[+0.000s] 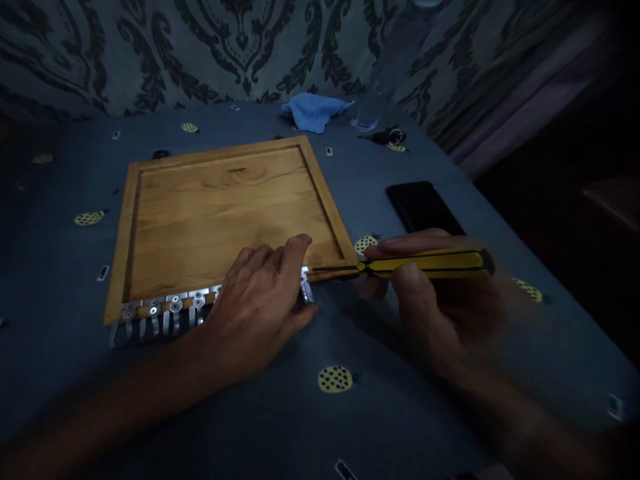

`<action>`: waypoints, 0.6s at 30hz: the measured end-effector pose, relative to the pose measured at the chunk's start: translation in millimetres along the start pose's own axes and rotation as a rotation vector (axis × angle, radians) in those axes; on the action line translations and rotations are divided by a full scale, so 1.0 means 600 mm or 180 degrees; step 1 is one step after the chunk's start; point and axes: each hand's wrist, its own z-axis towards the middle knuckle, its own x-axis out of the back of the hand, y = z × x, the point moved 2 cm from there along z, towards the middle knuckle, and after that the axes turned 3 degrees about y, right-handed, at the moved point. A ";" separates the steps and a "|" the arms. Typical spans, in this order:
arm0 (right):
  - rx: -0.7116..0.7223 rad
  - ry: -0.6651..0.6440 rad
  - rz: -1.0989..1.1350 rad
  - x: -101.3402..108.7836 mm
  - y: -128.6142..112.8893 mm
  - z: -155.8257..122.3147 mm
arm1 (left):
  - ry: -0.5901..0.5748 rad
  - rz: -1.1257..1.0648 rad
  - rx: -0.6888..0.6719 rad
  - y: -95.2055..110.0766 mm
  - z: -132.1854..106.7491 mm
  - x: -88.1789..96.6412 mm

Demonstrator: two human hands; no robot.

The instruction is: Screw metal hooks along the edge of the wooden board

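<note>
A square wooden board [220,207] with a raised rim lies on the blue cloth. Along its near edge runs a row of several metal hooks [160,313] fixed with screws. My left hand [260,300] rests over the right part of that row, fingers curled down onto the hooks and the board's edge. My right hand [430,287] is closed round a yellow and black screwdriver [425,264]. The tool lies almost level, and its tip points left to the hook at the board's near right corner, just beside my left fingers.
A black phone [423,207] lies right of the board. At the back are a crumpled blue cloth [313,111], a clear glass [367,113] and a small dark object [390,137]. The table [350,347] drops off at the right; patterned fabric hangs behind.
</note>
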 end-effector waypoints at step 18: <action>0.0066 0.0032 -0.0149 0.001 0.002 0.004 | -0.0094 -0.0023 0.0116 -0.002 -0.001 0.002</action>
